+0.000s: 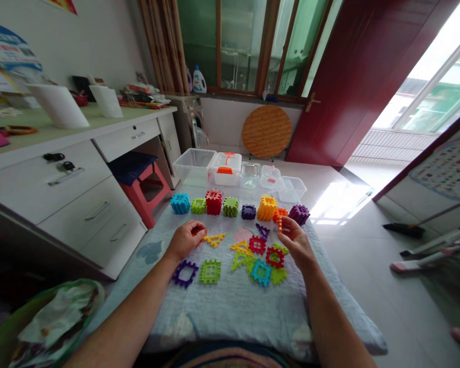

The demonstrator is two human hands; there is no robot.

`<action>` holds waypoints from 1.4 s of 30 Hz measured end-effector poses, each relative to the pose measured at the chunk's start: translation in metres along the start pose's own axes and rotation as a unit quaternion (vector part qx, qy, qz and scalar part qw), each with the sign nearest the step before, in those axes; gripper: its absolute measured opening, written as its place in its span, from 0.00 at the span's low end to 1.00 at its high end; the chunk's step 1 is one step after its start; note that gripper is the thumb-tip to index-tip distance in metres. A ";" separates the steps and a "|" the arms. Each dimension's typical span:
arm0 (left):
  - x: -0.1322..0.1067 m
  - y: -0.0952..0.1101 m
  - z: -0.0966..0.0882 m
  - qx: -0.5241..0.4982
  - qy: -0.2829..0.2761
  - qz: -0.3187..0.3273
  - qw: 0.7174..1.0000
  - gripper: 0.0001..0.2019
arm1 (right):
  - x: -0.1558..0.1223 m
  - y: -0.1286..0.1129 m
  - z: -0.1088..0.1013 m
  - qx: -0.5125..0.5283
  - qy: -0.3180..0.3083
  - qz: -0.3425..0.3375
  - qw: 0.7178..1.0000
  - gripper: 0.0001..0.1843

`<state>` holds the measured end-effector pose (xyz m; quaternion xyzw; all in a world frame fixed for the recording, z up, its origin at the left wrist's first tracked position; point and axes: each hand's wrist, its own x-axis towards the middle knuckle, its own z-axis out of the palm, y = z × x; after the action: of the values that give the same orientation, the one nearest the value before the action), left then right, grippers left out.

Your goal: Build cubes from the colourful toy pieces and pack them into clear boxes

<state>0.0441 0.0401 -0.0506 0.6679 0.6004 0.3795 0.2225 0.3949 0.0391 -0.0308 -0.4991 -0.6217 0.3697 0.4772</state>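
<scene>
Left hand (184,239) is shown curled around a small orange piece (200,233) beside a yellow triangle (214,239); an orange tile (280,225) is pinched by right hand (296,241) fingertips.

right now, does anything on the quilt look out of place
Nothing spilled or broken. The cubes stand in a neat row along the far edge of the quilt. The loose flat pieces look untidy: several overlap in a heap by the right hand; others lie apart near the left hand. Each hand pinches an orange piece.
</scene>
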 end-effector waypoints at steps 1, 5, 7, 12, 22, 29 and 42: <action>0.000 0.000 0.000 0.000 0.000 0.000 1.000 0.09 | 0.000 0.001 0.000 -0.029 0.012 -0.012 0.999 0.27; -0.001 0.002 -0.001 -0.006 -0.003 -0.006 1.000 0.09 | 0.004 -0.003 -0.007 -0.194 0.063 -0.080 0.976 0.25; -0.001 0.002 -0.001 -0.009 -0.005 -0.007 1.000 0.08 | 0.012 -0.008 -0.016 -0.297 0.069 -0.105 0.947 0.27; -0.001 -0.002 0.001 -0.022 -0.010 -0.021 0.999 0.09 | 0.048 -0.020 -0.042 -0.468 0.007 -0.112 0.877 0.30; -0.001 -0.005 0.001 -0.017 -0.009 -0.015 1.000 0.09 | 0.093 -0.013 -0.043 -0.554 -0.108 -0.067 0.823 0.29; -0.001 -0.005 0.001 -0.015 -0.015 -0.029 0.999 0.10 | 0.097 -0.010 -0.040 -0.551 -0.117 -0.063 0.824 0.28; 0.000 -0.005 0.001 -0.001 -0.017 -0.012 1.000 0.10 | 0.002 -0.037 -0.020 -0.416 -0.203 -0.079 0.883 0.06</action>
<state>0.0413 0.0408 -0.0548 0.6667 0.6043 0.3655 0.2381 0.4046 0.0320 0.0098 -0.5151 -0.8389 0.1315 0.1168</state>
